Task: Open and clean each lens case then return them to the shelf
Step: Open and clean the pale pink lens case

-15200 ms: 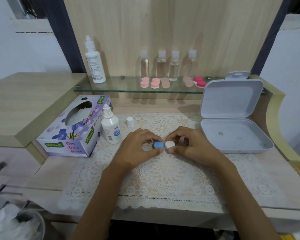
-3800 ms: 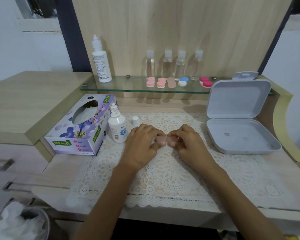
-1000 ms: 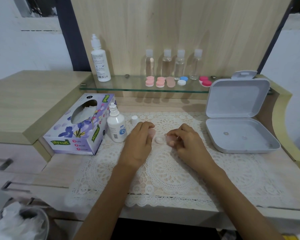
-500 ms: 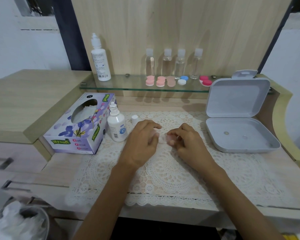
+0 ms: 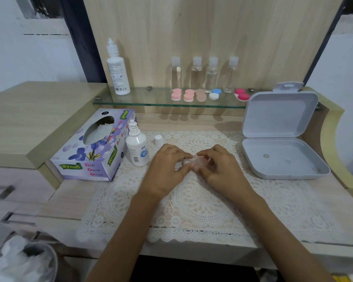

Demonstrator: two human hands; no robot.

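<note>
Over the lace mat (image 5: pixel 202 202) on the surface, left hand (image 5: pixel 167 166) and right hand (image 5: pixel 219 166) met with fingers curled, pinching a pale pink lens case (image 5: pixel 195 162) between them. This was likely one end steadied while a cap was turned, though the caps were mostly hidden. Uncapped solution bottle (image 5: pixel 137 148), its loose cap (image 5: pixel 158 140) and tissue box (image 5: pixel 94 147) sat just beyond the left hand, presumably within reach for cleaning; the other cases (image 5: pixel 189 95) waited on the glass shelf (image 5: pixel 147 98), well beyond both hands.
</note>
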